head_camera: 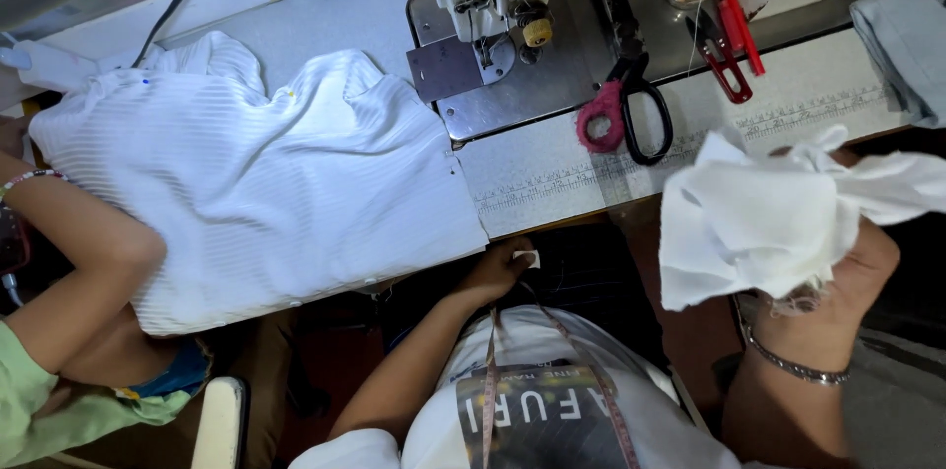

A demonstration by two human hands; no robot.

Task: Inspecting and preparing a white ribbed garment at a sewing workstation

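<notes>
Right hand (838, 267) was closed around a bunched piece of thin white fabric (769, 218), held up off the table's right edge. Left hand (503, 267) pinched a small white scrap (527, 258) below the pale sewing table (552, 173). Judgement: shake the bunch flat and find its edge before laying it by the steel needle plate (493, 100); keep it off the ribbed white garment (266, 183).
</notes>
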